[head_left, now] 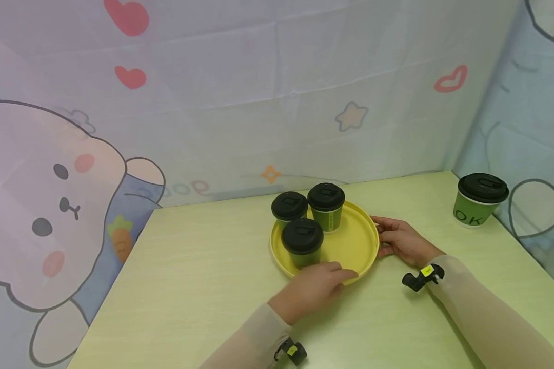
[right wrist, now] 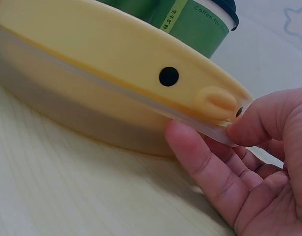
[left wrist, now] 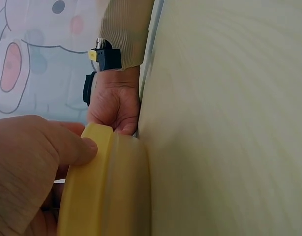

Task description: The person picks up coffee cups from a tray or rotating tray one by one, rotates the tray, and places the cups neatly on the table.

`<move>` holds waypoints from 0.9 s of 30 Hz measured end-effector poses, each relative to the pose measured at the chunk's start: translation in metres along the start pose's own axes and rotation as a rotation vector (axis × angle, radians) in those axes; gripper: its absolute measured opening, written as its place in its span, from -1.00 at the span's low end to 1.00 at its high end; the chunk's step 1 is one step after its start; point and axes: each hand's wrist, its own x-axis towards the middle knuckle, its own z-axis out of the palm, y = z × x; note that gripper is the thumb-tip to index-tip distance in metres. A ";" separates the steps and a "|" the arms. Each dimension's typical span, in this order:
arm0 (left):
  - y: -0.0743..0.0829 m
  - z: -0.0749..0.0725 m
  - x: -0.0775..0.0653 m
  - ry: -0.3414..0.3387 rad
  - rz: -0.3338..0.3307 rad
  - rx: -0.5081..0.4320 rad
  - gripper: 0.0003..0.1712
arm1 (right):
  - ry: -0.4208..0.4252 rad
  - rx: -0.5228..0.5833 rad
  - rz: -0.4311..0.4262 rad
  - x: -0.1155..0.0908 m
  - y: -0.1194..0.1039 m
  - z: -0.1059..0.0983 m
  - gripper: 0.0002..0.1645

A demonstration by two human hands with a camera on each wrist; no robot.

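A round yellow tray [head_left: 351, 246] carries three green paper cups with black lids: a back-left cup [head_left: 289, 206], a back-right cup [head_left: 327, 205] and a front cup [head_left: 302, 243]. My left hand [head_left: 311, 289] grips the tray's near rim, its thumb [left wrist: 84, 150] on the yellow side wall. At the right rim my right hand [head_left: 403, 241] holds the tray between thumb and fingers, beside a moulded duck beak [right wrist: 215, 103] and black eye dots. Some fingertips are hidden by the tray. Whether its base touches the table cannot be told.
Another green cup [head_left: 477, 200] with a black lid stands apart at the table's right edge. The pale wooden table [head_left: 203, 271] reaches back to a printed curtain [head_left: 221, 102], with a second curtain panel [head_left: 535, 123] along the right.
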 end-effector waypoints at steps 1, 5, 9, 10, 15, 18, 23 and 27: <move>-0.001 0.000 -0.001 0.000 0.002 0.004 -0.58 | 0.000 0.004 0.001 0.000 0.000 0.000 -0.24; -0.004 -0.001 -0.004 0.010 0.011 0.023 -0.58 | 0.019 0.002 0.023 0.001 0.000 0.001 -0.24; -0.005 -0.002 -0.006 0.011 0.006 0.023 -0.58 | 0.025 0.000 0.037 0.002 0.000 0.000 -0.25; -0.005 -0.002 -0.006 0.010 0.004 0.023 -0.58 | 0.024 0.001 0.038 0.002 0.000 0.000 -0.25; -0.006 -0.003 -0.005 -0.009 -0.013 0.031 -0.60 | 0.013 0.011 0.032 0.003 0.001 -0.001 -0.23; -0.003 -0.006 -0.001 -0.017 -0.036 0.032 -0.58 | 0.008 0.012 0.026 0.002 0.001 -0.001 -0.24; 0.009 -0.009 0.015 -0.001 -0.113 0.034 -0.47 | 0.006 0.015 0.017 0.001 0.002 -0.001 -0.24; 0.018 -0.005 0.031 -0.032 -0.190 0.045 -0.43 | 0.007 0.006 0.018 0.001 0.002 -0.001 -0.25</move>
